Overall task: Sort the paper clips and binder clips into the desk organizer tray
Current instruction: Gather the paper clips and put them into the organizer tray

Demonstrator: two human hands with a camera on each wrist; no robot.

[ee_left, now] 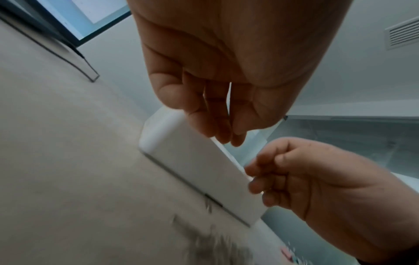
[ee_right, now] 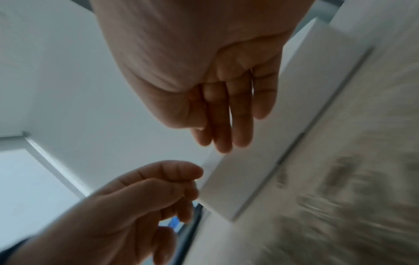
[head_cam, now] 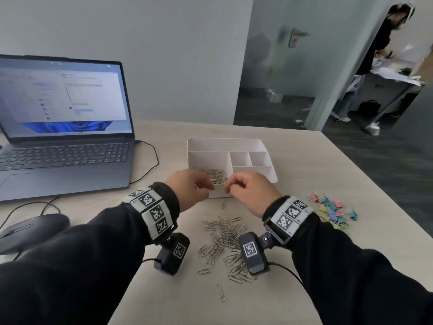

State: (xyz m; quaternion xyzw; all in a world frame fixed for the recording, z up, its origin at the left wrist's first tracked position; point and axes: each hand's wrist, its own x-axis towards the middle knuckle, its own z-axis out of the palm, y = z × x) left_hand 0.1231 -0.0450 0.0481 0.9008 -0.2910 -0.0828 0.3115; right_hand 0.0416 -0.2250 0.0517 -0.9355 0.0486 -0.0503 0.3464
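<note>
A white organizer tray (head_cam: 222,140) stands mid-table, and its near left compartment holds a heap of silver paper clips (head_cam: 216,175). My left hand (head_cam: 194,186) and right hand (head_cam: 243,189) hover side by side over the tray's near wall (ee_left: 197,166), fingers loosely curled and pointing down. The wrist views show no clip in the left hand (ee_left: 226,136) or the right hand (ee_right: 222,136). A loose pile of paper clips (head_cam: 225,242) lies on the table between my wrists. Pastel binder clips (head_cam: 332,209) lie in a heap to the right.
An open laptop (head_cam: 63,137) fills the table's left side, with its cable running beside the tray. A dark mouse (head_cam: 30,231) sits at the near left. Stray single clips lie by the tray (head_cam: 223,204) and near the front edge (head_cam: 220,293).
</note>
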